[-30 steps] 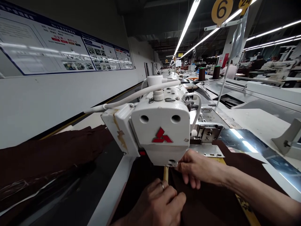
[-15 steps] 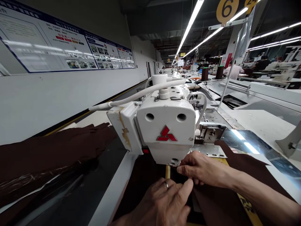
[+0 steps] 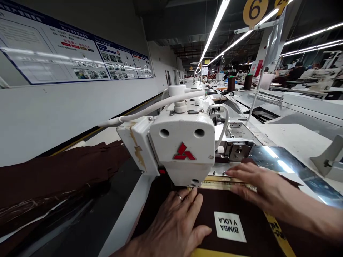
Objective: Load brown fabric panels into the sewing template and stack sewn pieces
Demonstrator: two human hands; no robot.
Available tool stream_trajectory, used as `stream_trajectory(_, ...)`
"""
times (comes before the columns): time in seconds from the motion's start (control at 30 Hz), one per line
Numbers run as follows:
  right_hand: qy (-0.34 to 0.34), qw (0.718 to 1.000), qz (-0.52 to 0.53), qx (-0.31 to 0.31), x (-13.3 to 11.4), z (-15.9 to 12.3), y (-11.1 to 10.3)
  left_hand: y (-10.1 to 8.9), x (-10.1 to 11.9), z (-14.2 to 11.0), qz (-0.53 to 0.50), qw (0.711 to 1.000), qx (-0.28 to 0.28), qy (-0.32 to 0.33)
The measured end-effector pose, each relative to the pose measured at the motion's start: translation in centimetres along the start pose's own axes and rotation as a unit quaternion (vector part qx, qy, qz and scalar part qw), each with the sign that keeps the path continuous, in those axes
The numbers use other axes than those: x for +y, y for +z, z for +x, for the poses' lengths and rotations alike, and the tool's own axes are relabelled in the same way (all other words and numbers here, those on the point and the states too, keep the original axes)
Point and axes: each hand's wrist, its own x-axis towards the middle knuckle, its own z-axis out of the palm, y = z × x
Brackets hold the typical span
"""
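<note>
In the head view, a white sewing machine (image 3: 182,150) with a red three-diamond emblem stands in front of me. My left hand (image 3: 178,217), with a ring, lies flat on dark brown fabric (image 3: 206,203), fingertips just under the machine's head. My right hand (image 3: 264,189) is open, fingers stretched out beside the metal plate and yellow tape strip (image 3: 217,184) to the right of the head. A white label (image 3: 229,227) reading "BIMBA Y LOLA", upside down to me, sits on the fabric between my hands. The needle and presser foot are hidden.
A pile of brown fabric pieces (image 3: 61,178) lies on the left. Dark thread cones (image 3: 231,84) stand farther back on the right. A thin metal pole (image 3: 258,89) rises beside the machine. Other people sit at machines in the right background.
My right hand has let go near the needle area and moved right, opening. My left hand has flattened and shifted slightly left. The white label has come into view on the fabric.
</note>
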Motion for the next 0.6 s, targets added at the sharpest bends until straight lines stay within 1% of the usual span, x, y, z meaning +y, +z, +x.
stream_trajectory(0.07, -0.051, 0.998, -0.033, -0.012, -0.4, -0.4, 2.1, -0.3, 0.0, 0.2, -0.001, 1.0, -0.02, -0.006)
stream_trajectory(0.13, -0.079, 0.994, -0.078, -0.006, -0.7, -0.9, 4.1, -0.6, 0.1, 0.3, -0.006, 0.999, -0.031, -0.01)
stream_trajectory(0.23, -0.104, 0.985, -0.133, 0.022, -0.5, -1.7, 6.0, -0.5, 0.1, 0.3, -0.021, 0.999, -0.037, -0.016)
stream_trajectory(0.3, -0.103, 0.984, -0.14, 0.033, -0.4, -2.0, 6.3, -0.1, 0.2, 0.2, -0.03, 0.999, -0.022, -0.02)
stream_trajectory(0.4, -0.067, 0.988, -0.133, 0.032, -0.5, -2.3, 6.2, 0.5, 0.2, 0.1, -0.03, 0.999, -0.013, -0.031)
stream_trajectory(0.5, -0.049, 0.989, -0.135, 0.033, -1.0, -2.3, 6.2, 0.2, 0.4, 0.2, -0.03, 0.998, -0.042, -0.04)
stream_trajectory(0.6, -0.055, 0.987, -0.146, 0.044, -1.8, -2.2, 6.5, -0.5, 0.5, 0.4, -0.029, 0.997, -0.058, -0.041)
